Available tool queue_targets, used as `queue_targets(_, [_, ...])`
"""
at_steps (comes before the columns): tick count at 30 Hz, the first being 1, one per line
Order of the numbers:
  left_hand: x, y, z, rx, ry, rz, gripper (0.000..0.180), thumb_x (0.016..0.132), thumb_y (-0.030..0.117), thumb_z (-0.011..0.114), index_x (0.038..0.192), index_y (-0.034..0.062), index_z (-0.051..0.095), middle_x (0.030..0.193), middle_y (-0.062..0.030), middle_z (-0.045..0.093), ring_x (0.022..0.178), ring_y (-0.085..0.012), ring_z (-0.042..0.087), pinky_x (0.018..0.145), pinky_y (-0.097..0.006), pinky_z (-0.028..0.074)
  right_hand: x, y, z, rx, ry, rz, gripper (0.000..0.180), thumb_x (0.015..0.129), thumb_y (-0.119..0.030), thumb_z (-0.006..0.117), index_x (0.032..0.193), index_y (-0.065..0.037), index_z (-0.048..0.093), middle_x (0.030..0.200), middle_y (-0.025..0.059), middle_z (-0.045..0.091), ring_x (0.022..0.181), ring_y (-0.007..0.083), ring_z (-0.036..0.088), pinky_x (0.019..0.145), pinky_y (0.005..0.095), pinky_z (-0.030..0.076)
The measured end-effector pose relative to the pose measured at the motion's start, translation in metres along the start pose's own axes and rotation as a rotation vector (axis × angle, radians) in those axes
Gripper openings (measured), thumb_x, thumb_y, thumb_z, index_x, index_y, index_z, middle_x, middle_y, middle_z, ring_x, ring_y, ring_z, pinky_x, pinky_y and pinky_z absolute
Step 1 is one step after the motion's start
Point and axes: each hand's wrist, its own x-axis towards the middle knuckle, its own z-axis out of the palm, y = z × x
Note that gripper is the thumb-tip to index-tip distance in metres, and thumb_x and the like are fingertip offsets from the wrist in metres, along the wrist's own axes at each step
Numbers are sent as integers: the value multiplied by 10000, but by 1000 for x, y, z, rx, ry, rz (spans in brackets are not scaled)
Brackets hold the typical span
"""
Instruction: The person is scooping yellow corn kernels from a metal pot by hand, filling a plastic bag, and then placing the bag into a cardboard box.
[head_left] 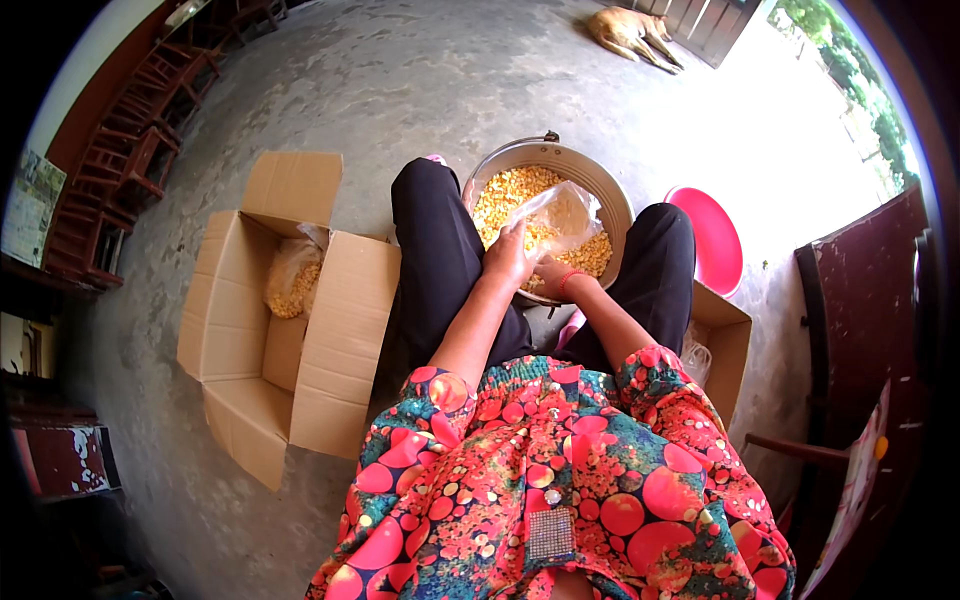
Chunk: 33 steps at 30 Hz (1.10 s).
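Note:
A clear plastic bag (560, 215) partly filled with yellow pieces lies open over a metal basin (600, 172) of the same yellow pieces, set between my knees. My left hand (507, 257) grips the bag's near edge. My right hand (553, 276), with a red band at the wrist, sits at the basin's near rim under the bag; its fingers are partly hidden, and it seems to hold the bag's lower edge.
An open cardboard box (340, 330) at my left holds a filled clear bag (292, 277). A red plastic lid (715, 235) and a second cardboard box (725, 345) lie at my right. A dog (630, 30) rests far off on the concrete floor. Wooden chairs (130, 160) stand at left.

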Motion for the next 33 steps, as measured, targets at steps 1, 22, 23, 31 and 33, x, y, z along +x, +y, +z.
queue_targets(1, [0, 3, -1, -7, 6, -2, 561, 704, 132, 566, 1211, 28, 351, 1142, -217, 424, 990, -308, 491, 829, -348, 413, 3, 6, 2, 27, -80, -29, 389, 697, -253, 500, 1043, -82, 546, 980, 176, 562, 949, 302, 517, 842, 359, 387])
queue_targets(22, [-5, 12, -11, -78, -80, -35, 518, 655, 79, 539, 1162, 58, 434, 1132, -198, 447, 1030, -299, 464, 857, -351, 388, -22, 24, -63, 1095, -338, 269, 197, 766, -224, 542, 833, -39, 553, 575, -20, 397, 386, 40, 289, 321, 203, 202])
queue_targets(23, [-5, 14, -11, -79, -86, -33, 522, 653, 73, 538, 1163, 57, 432, 1133, -196, 447, 1033, -298, 463, 857, -352, 388, -19, 26, -68, 1152, -308, 249, 199, 768, -223, 541, 837, -37, 554, 578, -19, 403, 386, 42, 291, 322, 205, 203])
queue_targets(31, [1, 2, -1, -34, -64, -14, 526, 647, 56, 546, 1158, 54, 425, 1128, -185, 451, 1018, -303, 470, 838, -360, 400, 18, 13, -70, 353, 336, 174, 404, 752, -222, 559, 1110, -58, 465, 1031, 148, 484, 817, 210, 564, 558, 325, 512])
queue_targets(33, [1, -4, 0, -39, -62, -29, 521, 648, 55, 544, 1155, 56, 426, 1130, -184, 449, 1016, -306, 471, 835, -363, 401, 14, 6, -75, 621, 115, 129, 404, 744, -205, 523, 1121, -75, 457, 1011, 132, 508, 787, 219, 564, 556, 307, 511])
